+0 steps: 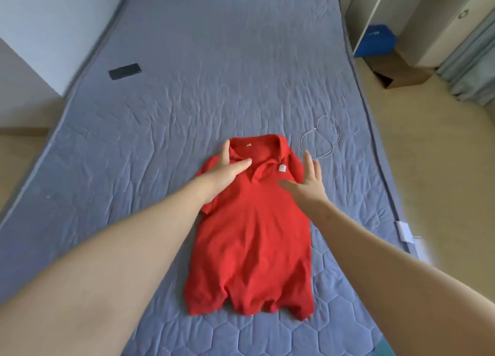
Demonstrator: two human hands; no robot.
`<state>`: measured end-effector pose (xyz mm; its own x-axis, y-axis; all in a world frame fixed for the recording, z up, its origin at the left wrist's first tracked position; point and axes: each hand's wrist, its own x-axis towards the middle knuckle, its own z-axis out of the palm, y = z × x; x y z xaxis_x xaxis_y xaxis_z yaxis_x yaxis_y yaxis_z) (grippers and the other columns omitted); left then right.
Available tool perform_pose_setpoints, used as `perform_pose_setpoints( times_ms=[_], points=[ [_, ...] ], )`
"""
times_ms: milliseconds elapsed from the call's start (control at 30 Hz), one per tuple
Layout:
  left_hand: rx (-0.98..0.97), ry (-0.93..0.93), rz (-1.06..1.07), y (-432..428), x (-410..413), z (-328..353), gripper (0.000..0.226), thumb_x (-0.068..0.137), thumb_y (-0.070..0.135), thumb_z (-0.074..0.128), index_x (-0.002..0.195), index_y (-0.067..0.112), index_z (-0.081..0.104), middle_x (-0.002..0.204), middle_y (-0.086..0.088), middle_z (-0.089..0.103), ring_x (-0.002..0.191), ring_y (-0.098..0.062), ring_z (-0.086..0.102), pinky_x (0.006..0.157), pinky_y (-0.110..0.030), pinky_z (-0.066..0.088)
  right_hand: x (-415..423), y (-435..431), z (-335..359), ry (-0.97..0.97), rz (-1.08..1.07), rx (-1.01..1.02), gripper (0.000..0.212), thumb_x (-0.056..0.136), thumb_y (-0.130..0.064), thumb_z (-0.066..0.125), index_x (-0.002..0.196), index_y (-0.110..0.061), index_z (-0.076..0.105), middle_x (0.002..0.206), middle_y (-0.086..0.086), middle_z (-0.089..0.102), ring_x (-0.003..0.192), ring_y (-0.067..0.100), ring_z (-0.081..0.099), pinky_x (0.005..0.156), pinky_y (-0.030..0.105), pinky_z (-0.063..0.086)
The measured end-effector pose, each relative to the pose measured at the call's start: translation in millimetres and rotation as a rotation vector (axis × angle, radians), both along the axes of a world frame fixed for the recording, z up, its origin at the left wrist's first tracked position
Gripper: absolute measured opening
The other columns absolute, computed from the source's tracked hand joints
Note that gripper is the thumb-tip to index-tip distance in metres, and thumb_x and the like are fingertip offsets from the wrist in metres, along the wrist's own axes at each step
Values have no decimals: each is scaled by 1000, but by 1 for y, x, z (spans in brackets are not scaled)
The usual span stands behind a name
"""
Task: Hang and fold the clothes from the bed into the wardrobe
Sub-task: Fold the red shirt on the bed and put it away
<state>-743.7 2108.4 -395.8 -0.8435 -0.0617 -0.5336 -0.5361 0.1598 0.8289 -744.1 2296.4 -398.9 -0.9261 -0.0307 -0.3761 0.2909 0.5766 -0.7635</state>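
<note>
Smoothing the red polo shirt (251,235) with your flat left hand (227,172) and right hand (308,180), sides folded, lengthwise fold and wardrobe (428,20) remaining.

One wide-angle camera, worn on the head, is looking forward and steeply down from over the near edge of the bed (241,60), facing its far edge. It is sitting close, taking in both side edges and the floor (428,168) beyond.
</note>
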Motion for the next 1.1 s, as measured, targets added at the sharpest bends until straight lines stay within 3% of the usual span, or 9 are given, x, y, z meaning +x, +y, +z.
perform_pose_setpoints(
  times_ms=[300, 533, 667, 700, 800, 867, 900, 1000, 1100],
  points=[
    [-285, -169, -375, 39, 70, -125, 72, 92, 25, 55, 150, 20, 11, 156, 0, 15, 142, -10, 18, 110, -18, 14, 77, 41, -134, -373, -14, 53, 87, 81, -28, 63, 149, -36, 10, 158, -5, 5, 143, 21, 19, 114, 46, 22],
    [-425, -226, -551, 67, 122, -216, 75, 89, 35, 56, 149, 28, 12, 156, 8, 11, 142, -7, 16, 112, -23, 17, 130, 69, -230, -564, -183, 32, 87, 79, -28, 64, 149, -31, 13, 155, -3, 16, 139, 22, 27, 112, 41, 27],
    [-585, -150, -805, 84, 154, -263, 79, 84, 39, 59, 147, 38, 11, 157, 8, 7, 144, -13, 8, 115, -30, 17, 152, 80, -273, -635, -361, 0, 100, 52, -48, 64, 144, -35, 27, 150, -3, 30, 131, 24, 40, 108, 49, 33],
    [-621, -148, -864, 90, 162, -273, 80, 84, 40, 59, 147, 40, 9, 157, 8, 5, 145, -16, 5, 115, -35, 16, 155, 83, -282, -642, -413, 36, 98, 55, -48, 66, 144, -33, 27, 150, -2, 29, 131, 25, 39, 109, 49, 31],
    [-747, -201, -989, 106, 182, -299, 86, 84, 45, 59, 146, 41, -1, 157, 9, -5, 145, -24, -5, 115, -48, 10, 161, 97, -303, -689, -449, 115, 72, 76, -27, 69, 140, -19, 36, 129, 5, 47, 119, 27, 49, 101, 36, 41],
    [-877, -201, -1016, 112, 192, -309, 89, 85, 42, 59, 147, 38, -4, 157, 8, -8, 144, -26, -7, 114, -50, 9, 164, 104, -308, -709, -455, -61, 36, 83, -13, 65, 117, -8, 54, 92, 3, 58, 84, 19, 58, 69, 20, 50],
    [-935, -190, -999, 114, 195, -312, 88, 85, 39, 58, 147, 36, -4, 157, 8, -7, 145, -25, -6, 114, -49, 9, 168, 108, -311, -719, -496, -150, 26, 86, -10, 63, 111, -6, 58, 84, 2, 58, 75, 15, 55, 60, 19, 47],
    [-1046, -84, -911, 117, 204, -316, 81, 84, 34, 59, 148, 30, 9, 156, 6, 10, 144, -21, 10, 112, -44, 20, 182, 119, -306, -770, -772, -440, 4, 91, -9, 57, 94, -11, 57, 76, 4, 53, 64, 11, 51, 58, 24, 47],
    [-1025, 48, -874, 120, 209, -313, 77, 52, 27, 85, 124, 21, 58, 126, -4, 59, 114, -26, 58, 83, -44, 49, 200, 138, -310, -805, -902, -381, 18, 89, -16, 62, 78, -13, 48, 61, 3, 34, 41, 9, 34, 43, 21, 37]
  ],
)
